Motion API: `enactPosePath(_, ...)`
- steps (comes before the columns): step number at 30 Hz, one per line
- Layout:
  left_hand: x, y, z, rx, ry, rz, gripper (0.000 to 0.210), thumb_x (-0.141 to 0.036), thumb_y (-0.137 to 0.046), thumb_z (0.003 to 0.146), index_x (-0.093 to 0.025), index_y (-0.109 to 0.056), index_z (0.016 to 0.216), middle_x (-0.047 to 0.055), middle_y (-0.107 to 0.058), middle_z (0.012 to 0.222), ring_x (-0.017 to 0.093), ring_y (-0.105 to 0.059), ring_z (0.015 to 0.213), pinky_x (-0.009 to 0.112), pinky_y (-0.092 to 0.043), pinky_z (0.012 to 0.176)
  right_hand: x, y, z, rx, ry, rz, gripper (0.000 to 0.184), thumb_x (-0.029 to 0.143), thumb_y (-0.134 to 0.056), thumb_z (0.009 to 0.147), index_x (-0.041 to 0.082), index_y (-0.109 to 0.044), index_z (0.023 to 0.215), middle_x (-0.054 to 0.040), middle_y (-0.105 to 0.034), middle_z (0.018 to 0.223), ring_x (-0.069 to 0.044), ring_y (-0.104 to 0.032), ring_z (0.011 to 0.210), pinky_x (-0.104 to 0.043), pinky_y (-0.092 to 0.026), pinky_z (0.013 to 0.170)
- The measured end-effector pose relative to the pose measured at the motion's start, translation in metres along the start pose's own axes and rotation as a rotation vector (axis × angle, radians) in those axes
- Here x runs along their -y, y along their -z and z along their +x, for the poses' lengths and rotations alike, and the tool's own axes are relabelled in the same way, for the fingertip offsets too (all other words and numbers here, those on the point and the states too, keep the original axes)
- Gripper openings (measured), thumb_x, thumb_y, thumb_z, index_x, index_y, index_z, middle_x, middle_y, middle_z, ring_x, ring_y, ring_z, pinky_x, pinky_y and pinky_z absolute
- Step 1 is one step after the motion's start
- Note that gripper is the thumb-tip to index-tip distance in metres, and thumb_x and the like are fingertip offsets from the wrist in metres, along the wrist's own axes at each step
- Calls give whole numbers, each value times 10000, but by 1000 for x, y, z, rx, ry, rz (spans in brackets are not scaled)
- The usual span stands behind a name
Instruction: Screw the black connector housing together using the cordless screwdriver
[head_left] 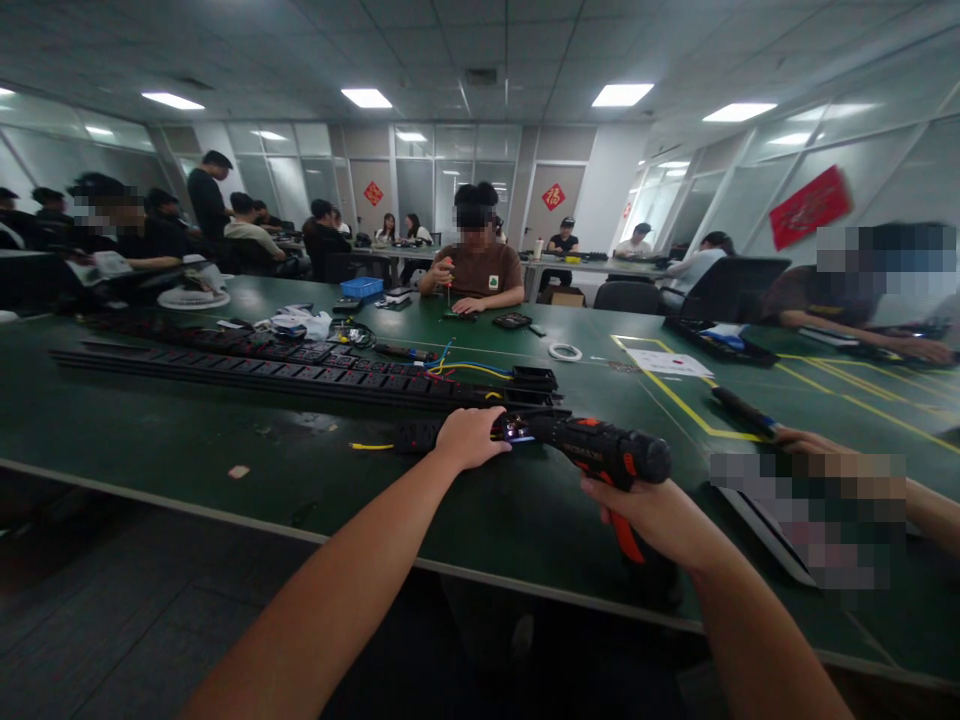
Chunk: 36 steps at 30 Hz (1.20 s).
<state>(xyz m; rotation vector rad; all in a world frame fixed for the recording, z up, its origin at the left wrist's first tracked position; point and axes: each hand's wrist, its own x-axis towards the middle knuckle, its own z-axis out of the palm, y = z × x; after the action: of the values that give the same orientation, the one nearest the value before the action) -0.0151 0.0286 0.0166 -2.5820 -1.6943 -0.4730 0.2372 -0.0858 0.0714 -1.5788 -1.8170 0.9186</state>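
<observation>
My right hand [646,510] wraps around the grip of a black and orange cordless drill [592,442]. The drill lies sideways, its nose pointing left toward a lit spot beside my left hand. Fingers curled, my left hand [474,438] holds down a short black socket strip [412,437] on the table. A yellow wire [371,447] sticks out of the strip's left end. Small parts at the strip's right end are lit up by the drill, but I cannot make out whether the bit touches them. Just behind lie long black power strips [300,375].
Blue and yellow wires [450,365] rise from the strips' right end. On the green table [262,490] are a white tape roll [565,352], a blue basket [361,288] and a paper sheet [667,363]. A co-worker [480,265] sits opposite; another person's arm reaches in from the right.
</observation>
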Motion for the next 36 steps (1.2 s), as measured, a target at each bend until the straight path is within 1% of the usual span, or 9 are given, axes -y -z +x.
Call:
enactPosePath(3,0,1,0,2,-5,-6,669,-612,-666,851,-278,-541,1417,77,-702,1271,300,-657,1147,405,-479,974,-1,1,0,4,-9,-12,367,541,-667,778,195,-681,901,10,-622,618,-203,-607,610,-324,-469,600)
enactPosePath(9,1,-2,0,-18,-16,-14,672,-606,-673,848,-262,-551,1412,85,-711,1255,309,-664,1135,409,-485,965,-9,2,2,-8,15,14,407,529,-663,812,183,-696,1024,-11,-676,681,-222,-646,657,-342,-491,643)
enactPosePath(14,1,-4,1,-22,-15,-4,685,-617,-671,846,-264,-546,1419,89,-711,1252,314,-664,1136,421,-484,968,-16,1,4,7,44,80,420,503,-680,824,178,-698,1090,-73,-757,929,-216,-671,681,-368,-536,696)
enactPosePath(17,1,-4,1,-30,-15,-1,679,-622,-672,843,-269,-553,1410,83,-716,1242,310,-669,1125,419,-487,963,-13,0,3,10,42,104,431,500,-703,803,185,-701,1097,-81,-762,997,-206,-668,676,-367,-551,702)
enactPosePath(23,2,-3,1,-46,-33,0,675,-610,-681,841,-255,-560,1403,83,-723,1226,307,-675,1111,412,-498,943,-8,0,1,-2,46,72,401,487,-677,816,166,-693,1055,-88,-749,972,-207,-663,679,-372,-538,709)
enactPosePath(29,1,-3,0,-28,-19,-2,662,-607,-685,840,-266,-562,1394,81,-728,1211,303,-675,1113,401,-497,942,-14,0,3,-9,19,46,417,504,-675,809,175,-681,1065,-64,-733,886,-217,-662,680,-360,-522,682)
enactPosePath(33,2,-3,0,-35,-26,1,669,-612,-681,842,-260,-558,1397,85,-722,1220,307,-672,1116,410,-494,947,-16,-1,4,3,34,59,414,503,-675,812,181,-679,1073,-74,-737,934,-213,-650,684,-369,-525,697)
enactPosePath(36,3,-4,0,-44,-32,1,673,-614,-680,842,-253,-560,1397,89,-725,1212,309,-674,1109,413,-498,939,-14,-2,3,5,38,84,420,504,-684,796,182,-679,1065,-70,-728,928,-210,-642,680,-372,-525,696)
